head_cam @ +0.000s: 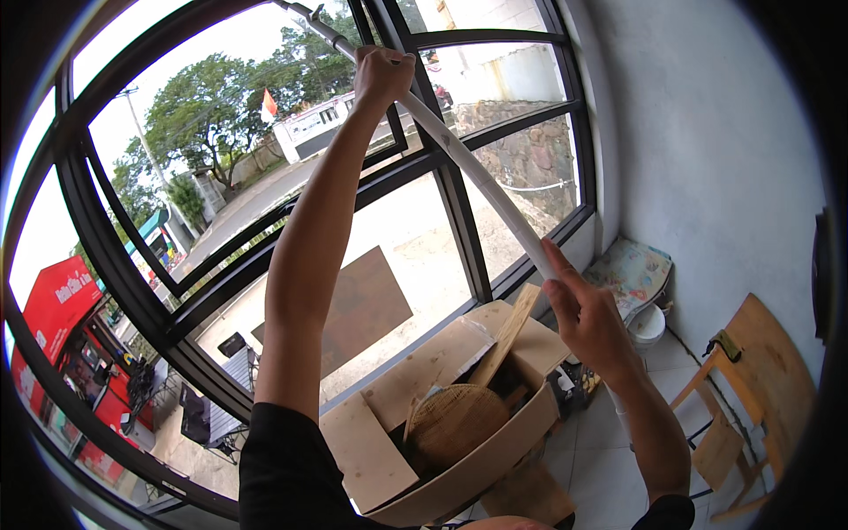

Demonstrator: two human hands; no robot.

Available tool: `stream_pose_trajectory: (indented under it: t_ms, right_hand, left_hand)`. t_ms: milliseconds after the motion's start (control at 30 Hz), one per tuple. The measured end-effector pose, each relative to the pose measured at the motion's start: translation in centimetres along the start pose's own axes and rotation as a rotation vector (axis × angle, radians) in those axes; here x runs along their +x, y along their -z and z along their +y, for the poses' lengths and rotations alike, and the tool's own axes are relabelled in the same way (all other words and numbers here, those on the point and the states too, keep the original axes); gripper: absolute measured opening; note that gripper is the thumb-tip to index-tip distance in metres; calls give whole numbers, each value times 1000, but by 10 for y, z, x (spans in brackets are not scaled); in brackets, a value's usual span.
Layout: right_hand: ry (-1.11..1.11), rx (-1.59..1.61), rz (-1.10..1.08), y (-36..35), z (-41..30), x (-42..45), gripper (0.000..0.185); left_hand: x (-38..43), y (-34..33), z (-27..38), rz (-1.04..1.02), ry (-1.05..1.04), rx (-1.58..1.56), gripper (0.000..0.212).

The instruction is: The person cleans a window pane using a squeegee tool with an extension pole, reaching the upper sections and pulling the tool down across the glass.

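A long pale pole (487, 182) slants across the front of a black-framed window (391, 179). My left hand (384, 76) is wrapped around its upper part, with the arm stretched up. Lower down, my right hand (589, 318) grips the same pole, its index finger lying along the shaft. The pole's lower end (619, 404) reappears below that hand, partly behind my forearm. At the top, a grey jointed head (308, 16) reaches the picture's upper rim, so its tip cannot be made out.
Below my arms stands an open cardboard box (464, 487) holding a round woven basket (457, 424) and a wooden plank (507, 338). Wooden chairs (729, 397) are at the right by the grey wall (715, 165). A white bucket (646, 328) sits in the corner.
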State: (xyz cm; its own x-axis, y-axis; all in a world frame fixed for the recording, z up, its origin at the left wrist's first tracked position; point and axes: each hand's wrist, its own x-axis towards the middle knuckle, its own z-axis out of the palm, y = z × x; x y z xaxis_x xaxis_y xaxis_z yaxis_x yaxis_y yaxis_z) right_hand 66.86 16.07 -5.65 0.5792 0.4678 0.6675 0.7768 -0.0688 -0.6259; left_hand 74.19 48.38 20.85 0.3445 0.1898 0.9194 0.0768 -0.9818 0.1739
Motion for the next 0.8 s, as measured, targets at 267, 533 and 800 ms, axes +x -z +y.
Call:
stream_pose_trajectory:
  t_ms: [267, 533, 800]
  right_hand:
    - [112, 49, -71, 4, 61, -29, 50]
    - [-94, -64, -267, 47, 112, -123, 56]
    - [-102, -230, -347, 87, 117, -147, 58]
  left_hand:
    - [-64, -27, 7, -81, 107, 107, 39]
    - [-212, -87, 39, -168, 275, -32, 39]
    - [-260, -102, 52, -229, 394, -83, 48]
